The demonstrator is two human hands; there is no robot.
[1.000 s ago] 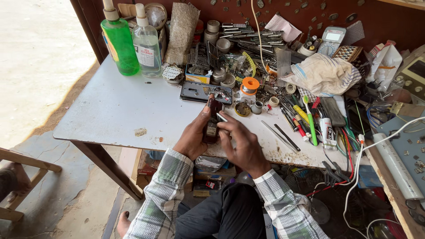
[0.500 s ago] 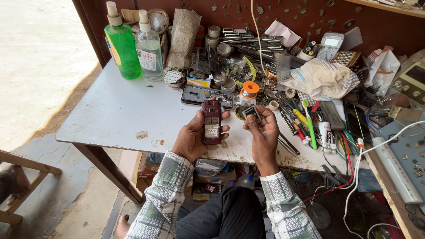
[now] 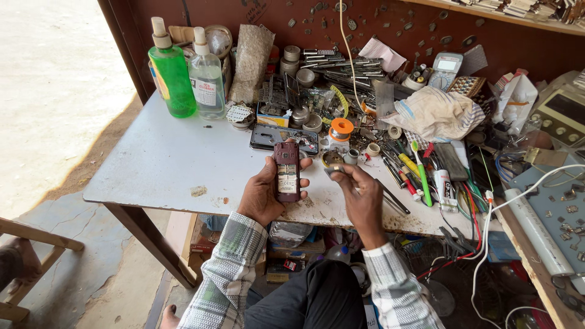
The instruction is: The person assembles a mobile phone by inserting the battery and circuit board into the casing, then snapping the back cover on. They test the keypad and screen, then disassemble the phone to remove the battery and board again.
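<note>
Cradling the opened maroon phone (image 3: 287, 172) upright, the left hand (image 3: 265, 194) wrapped it for inspection; the right hand (image 3: 359, 196) pinched 1 small part (image 3: 334, 170) beside it.

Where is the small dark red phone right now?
In the head view, the dark red phone stands upright in the left hand, above the table edge, near the right hand.
</note>
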